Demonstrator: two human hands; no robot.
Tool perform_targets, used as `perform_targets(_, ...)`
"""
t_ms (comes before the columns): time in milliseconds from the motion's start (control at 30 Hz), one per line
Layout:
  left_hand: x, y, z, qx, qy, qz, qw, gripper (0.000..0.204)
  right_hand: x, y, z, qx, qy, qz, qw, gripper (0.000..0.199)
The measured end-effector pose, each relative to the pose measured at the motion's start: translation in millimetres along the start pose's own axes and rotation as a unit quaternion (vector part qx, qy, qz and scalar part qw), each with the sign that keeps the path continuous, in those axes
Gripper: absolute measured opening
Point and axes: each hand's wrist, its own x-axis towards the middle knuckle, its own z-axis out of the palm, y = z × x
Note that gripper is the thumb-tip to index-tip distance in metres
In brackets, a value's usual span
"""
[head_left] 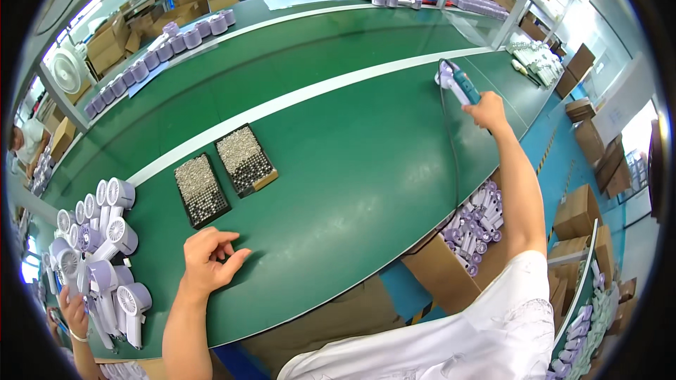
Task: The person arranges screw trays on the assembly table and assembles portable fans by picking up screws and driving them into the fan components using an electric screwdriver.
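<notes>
My right hand (487, 111) is stretched out to the far right of the green table. Its fingers are wrapped round a teal tool (466, 87) that looks like an electric screwdriver. A thin dark cord (451, 142) runs from there back across the table. Just beyond the tool is a lavender and white part (446, 74), partly hidden by it. Over the table at the near left, my left hand (213, 259) is empty, fingers curved and thumb apart. Close beyond it lie two black trays (220, 215) (272, 177) filled with small metal pieces.
Lavender handheld fans (105, 239) are heaped at the left, where another person's hand (73, 313) reaches in. A cardboard box (442, 272) of lavender parts stands below the table's near edge. A white strip (303, 102) crosses the table; round lavender parts (163, 51) line its far side.
</notes>
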Motion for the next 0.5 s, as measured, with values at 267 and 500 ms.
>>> perform_targets(267,8,7,0,0.072,-0.027,-0.001,0.997,0.024,89,36,60,0.004,0.059,-0.024,0.998,0.043)
perform_targets(500,2,8,0,0.088,-0.019,0.046,0.995,0.024,164,137,89,-0.100,0.121,-0.136,0.978,0.058)
